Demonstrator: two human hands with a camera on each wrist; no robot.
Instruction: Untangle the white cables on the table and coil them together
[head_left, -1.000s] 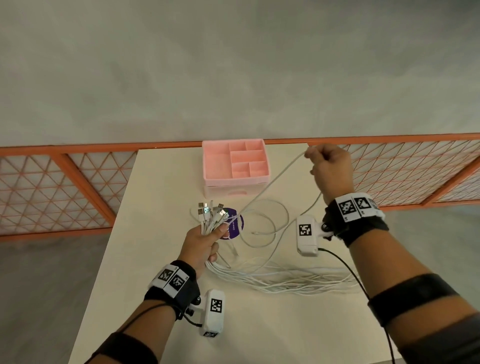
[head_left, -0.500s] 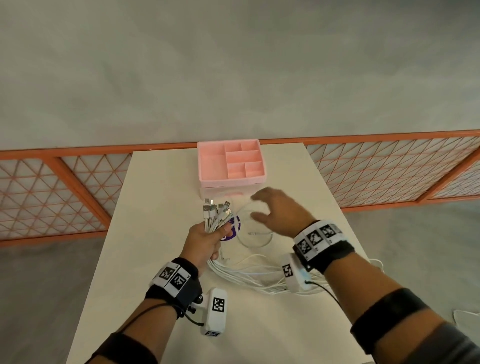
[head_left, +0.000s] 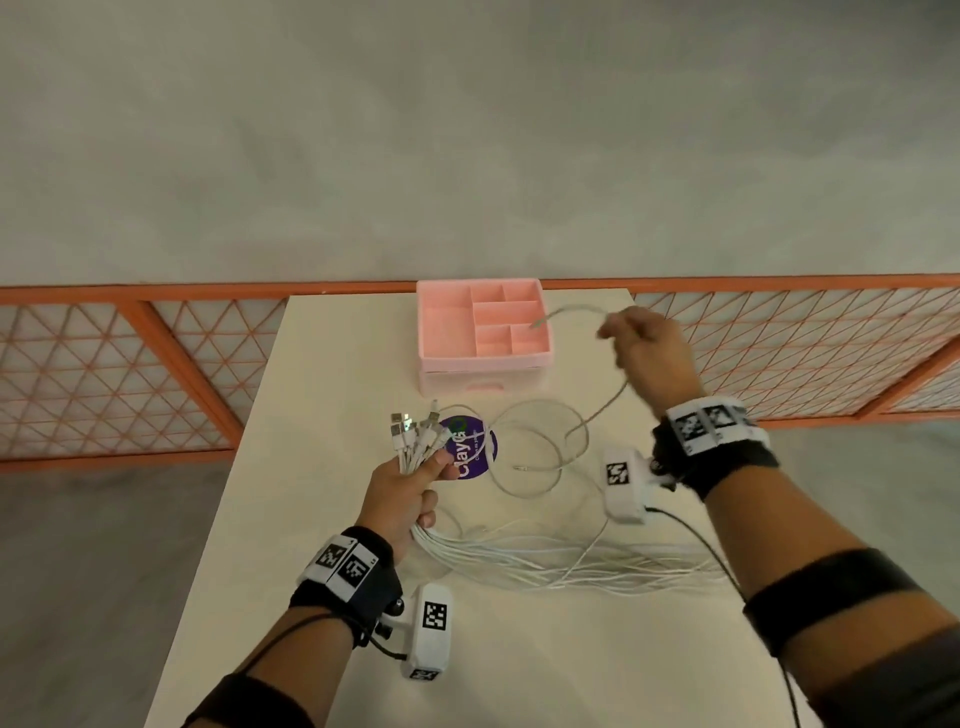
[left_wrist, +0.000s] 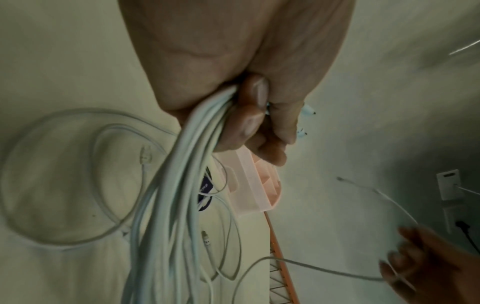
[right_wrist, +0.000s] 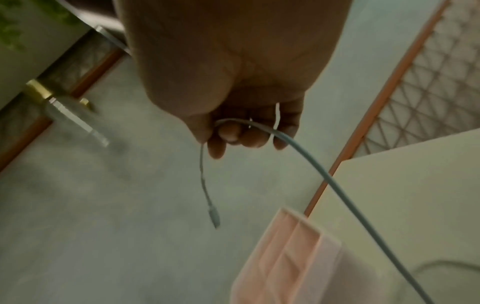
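My left hand (head_left: 410, 493) grips a bundle of white cables (head_left: 545, 564) near their USB plugs (head_left: 410, 434), which fan out above the fist; in the left wrist view the fingers (left_wrist: 254, 115) curl round the strands (left_wrist: 182, 185). The bundle trails right across the table. My right hand (head_left: 631, 338) is raised beside the pink box and pinches one loose white cable (head_left: 597, 421); its small plug end (head_left: 537, 323) dangles over the box. In the right wrist view the cable (right_wrist: 324, 174) passes through the curled fingers (right_wrist: 228, 133). More loops (head_left: 530, 452) lie on the table.
A pink compartment box (head_left: 483, 332) stands at the table's far edge. A purple round sticker (head_left: 470, 452) lies under the cable loops. The white table (head_left: 519, 665) ends on the left and right; an orange lattice fence (head_left: 130, 379) runs behind it.
My right hand came down to the loops by the sticker, took one cable and lifted it up and right toward the pink box. My left hand kept its grip on the bundle.
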